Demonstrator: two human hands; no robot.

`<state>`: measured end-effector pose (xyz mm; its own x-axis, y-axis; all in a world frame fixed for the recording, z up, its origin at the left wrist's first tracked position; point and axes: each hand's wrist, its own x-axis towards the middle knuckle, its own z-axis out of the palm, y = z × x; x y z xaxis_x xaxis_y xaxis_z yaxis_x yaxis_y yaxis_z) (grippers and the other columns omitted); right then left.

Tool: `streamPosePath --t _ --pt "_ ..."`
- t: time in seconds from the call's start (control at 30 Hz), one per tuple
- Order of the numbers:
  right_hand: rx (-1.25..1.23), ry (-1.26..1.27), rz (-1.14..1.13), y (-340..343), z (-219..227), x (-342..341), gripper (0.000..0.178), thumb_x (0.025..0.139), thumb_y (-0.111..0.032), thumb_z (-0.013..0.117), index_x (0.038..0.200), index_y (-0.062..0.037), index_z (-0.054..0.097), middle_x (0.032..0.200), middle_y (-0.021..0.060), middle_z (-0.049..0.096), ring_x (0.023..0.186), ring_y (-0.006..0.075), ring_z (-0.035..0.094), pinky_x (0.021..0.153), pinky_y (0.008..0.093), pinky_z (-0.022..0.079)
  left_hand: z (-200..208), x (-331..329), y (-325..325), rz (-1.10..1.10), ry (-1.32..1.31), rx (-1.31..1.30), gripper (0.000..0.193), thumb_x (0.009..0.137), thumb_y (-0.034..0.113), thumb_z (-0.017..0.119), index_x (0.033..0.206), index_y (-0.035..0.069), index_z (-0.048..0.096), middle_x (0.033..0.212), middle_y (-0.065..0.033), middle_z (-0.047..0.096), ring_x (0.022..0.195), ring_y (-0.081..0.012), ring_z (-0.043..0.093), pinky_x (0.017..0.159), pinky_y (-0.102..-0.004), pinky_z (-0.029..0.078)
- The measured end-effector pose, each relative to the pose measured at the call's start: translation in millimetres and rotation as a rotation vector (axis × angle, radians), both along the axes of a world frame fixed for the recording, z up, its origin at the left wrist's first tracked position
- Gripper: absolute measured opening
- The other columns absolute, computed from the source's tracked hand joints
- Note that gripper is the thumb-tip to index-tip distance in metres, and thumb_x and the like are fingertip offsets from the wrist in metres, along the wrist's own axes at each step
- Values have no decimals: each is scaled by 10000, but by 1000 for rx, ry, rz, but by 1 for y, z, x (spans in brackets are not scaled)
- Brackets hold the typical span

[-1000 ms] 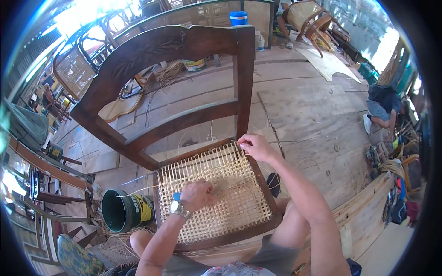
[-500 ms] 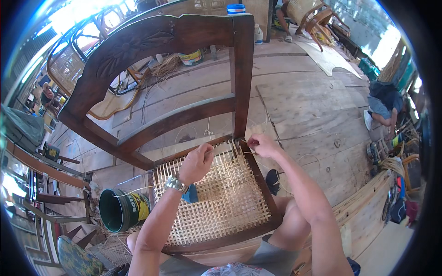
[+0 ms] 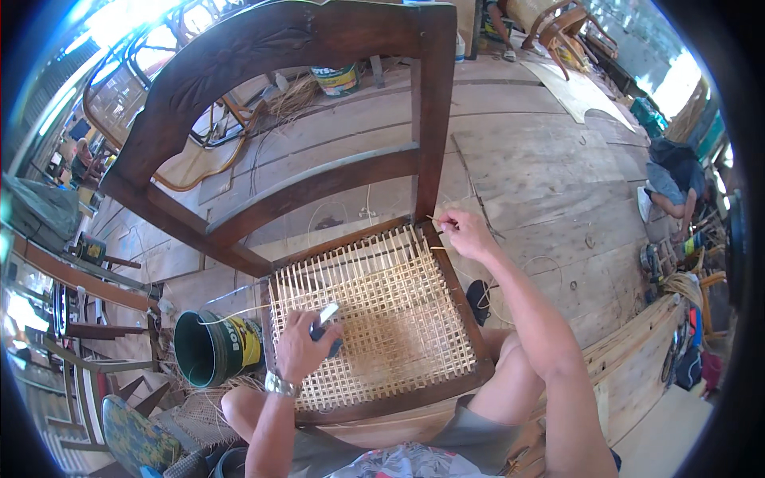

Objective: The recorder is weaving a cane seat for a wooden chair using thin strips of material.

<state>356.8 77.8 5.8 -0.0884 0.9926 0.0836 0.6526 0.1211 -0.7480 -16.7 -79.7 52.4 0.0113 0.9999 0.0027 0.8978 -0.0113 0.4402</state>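
A dark wooden chair (image 3: 239,49) with a carved back stands before me. Its cane seat (image 3: 390,331) is woven in an open grid toward the front, with mostly lengthwise strands showing at the back edge. My left hand (image 3: 303,346), wearing a metal watch, is closed around a small blue tool (image 3: 325,327) with a pale, blade-like end, over the left part of the seat. My right hand (image 3: 468,233) pinches a thin cane strand (image 3: 433,218) by the seat's back right corner, near the chair post.
A green bucket (image 3: 209,349) lies tipped left of the seat, with a cane strand across its mouth. Loose strands curl on the plank floor (image 3: 550,191). Long wooden boards (image 3: 629,350) lie at right. Another person (image 3: 673,179) crouches at far right; chair frames stand at left.
My left hand has moved down and toward me, from above the weave's back part onto the blue tool, which it now grips. My right hand has shifted slightly up and right with the strand.
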Motion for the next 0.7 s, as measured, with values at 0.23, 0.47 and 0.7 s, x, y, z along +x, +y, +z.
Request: streamPosePath --t 0.23,0.47,0.7 --pt "-209 85 -13 -7 14 4 151 942 -132 607 1032 -34 678 934 155 714 862 285 686 773 379 520 1 -20 -66 14 -43 101 457 791 400 821 952 6 653 838 -141 617 708 -318 610 662 -429 502" --pt "-155 92 52 -9 13 -8 174 949 -149 611 1042 -23 688 930 149 717 852 271 687 763 379 519 11 40 -51 -61 -469 -382 389 900 384 746 867 3 675 666 -82 572 640 -176 587 545 -334 452" --pt "-31 60 9 -13 18 -10 168 893 -151 661 968 -18 730 911 173 699 821 292 676 752 389 518 -5 57 0 -198 -231 5 290 975 308 636 1104 48 641 825 -123 610 673 -226 640 559 -345 498"
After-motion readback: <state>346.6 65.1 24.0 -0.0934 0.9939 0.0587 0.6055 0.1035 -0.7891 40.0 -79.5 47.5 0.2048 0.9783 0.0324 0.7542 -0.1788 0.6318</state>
